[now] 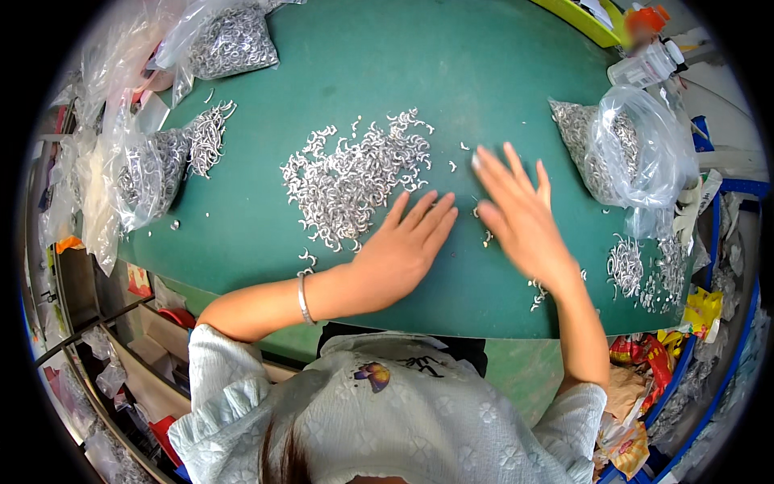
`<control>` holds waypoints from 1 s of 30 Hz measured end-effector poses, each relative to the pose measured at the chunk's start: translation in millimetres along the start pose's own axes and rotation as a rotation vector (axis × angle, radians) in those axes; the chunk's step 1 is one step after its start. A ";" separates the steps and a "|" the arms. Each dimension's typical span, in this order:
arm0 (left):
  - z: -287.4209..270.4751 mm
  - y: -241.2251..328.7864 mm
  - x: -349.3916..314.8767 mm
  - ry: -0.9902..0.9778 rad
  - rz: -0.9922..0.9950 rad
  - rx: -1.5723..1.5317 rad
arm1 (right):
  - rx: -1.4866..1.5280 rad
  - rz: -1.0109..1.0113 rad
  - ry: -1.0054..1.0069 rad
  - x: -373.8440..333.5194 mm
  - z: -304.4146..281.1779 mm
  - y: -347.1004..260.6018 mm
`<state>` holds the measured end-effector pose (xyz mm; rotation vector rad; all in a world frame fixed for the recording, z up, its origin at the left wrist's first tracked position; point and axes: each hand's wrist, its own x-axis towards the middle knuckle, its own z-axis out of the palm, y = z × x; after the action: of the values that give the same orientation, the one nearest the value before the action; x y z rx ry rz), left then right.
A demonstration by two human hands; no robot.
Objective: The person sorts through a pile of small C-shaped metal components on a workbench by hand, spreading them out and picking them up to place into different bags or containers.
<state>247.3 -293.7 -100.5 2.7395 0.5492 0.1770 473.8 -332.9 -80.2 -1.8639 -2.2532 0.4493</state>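
Note:
A broad pile of small curved silver metal pieces [355, 181] lies in the middle of the green tabletop [435, 64]. At the pile's lower right edge, my left hand [403, 254] is stretched out low over the table, fingers extended and slightly apart. My right hand [520, 222] is to the right of it, a little blurred, with its fingers spread and nothing seen in them. A few loose pieces [487, 238] lie beside its thumb, and several more [538, 294] lie by the right wrist. Whatever is under the palms is hidden.
Clear bags of metal pieces stand at the far left [234, 44], the left [153, 173] and the right [597, 149]. Smaller heaps lie near the right edge [625, 266] and by the left bag [208, 139]. A white bottle [645, 66] and a yellow-green tray [584, 20] sit far right.

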 end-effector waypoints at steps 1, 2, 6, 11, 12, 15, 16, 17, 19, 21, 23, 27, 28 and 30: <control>0.0 6.0 -0.9 -0.020 0.018 0.022 | 0.023 -0.021 0.031 12.5 1.9 6.5; 1.0 8.6 -1.1 -0.034 0.033 0.031 | 0.041 -0.031 0.067 23.4 8.3 14.5; 2.9 14.1 -28.0 -0.060 0.015 -0.040 | 0.096 -0.162 -0.055 12.7 15.0 9.6; -0.6 15.7 -66.3 -0.048 -0.031 -0.193 | 0.739 -0.044 -0.236 -25.9 -16.4 40.7; -1.9 16.7 -65.7 -0.033 -0.043 -0.167 | 0.834 -0.045 -0.164 -23.9 -18.1 45.9; -4.3 15.7 -58.7 0.011 -0.066 -0.066 | 0.573 -0.123 -0.060 -11.9 -8.9 35.9; -2.9 13.5 -57.5 0.002 -0.062 -0.051 | 0.427 -0.140 -0.090 -11.2 -5.1 27.3; 0.0 11.3 -56.9 -0.007 -0.058 -0.037 | 0.281 -0.156 -0.120 -13.6 -3.3 22.1; 3.4 10.7 -60.9 -0.001 -0.069 -0.055 | 0.293 -0.093 -0.068 -27.2 -7.3 21.5; 5.8 15.2 -69.9 0.011 -0.077 -0.128 | 0.207 -0.044 -0.009 -44.2 -7.6 17.5; 8.8 17.0 -65.5 0.001 -0.071 -0.100 | 0.071 -0.017 -0.023 -46.5 1.5 5.1; 5.5 18.1 -67.5 -0.015 -0.082 -0.076 | -0.082 0.039 -0.078 -57.8 12.3 -32.9; 6.3 18.9 -69.7 -0.004 -0.096 -0.097 | -0.095 0.057 -0.099 -64.5 12.9 -44.1; 8.5 21.9 -75.3 0.019 -0.125 -0.137 | -0.051 0.072 -0.138 -78.1 19.0 -63.3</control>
<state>187.5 -345.0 -104.8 2.5642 0.6845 0.2018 424.5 -422.2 -72.3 -2.0022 -2.3100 0.5524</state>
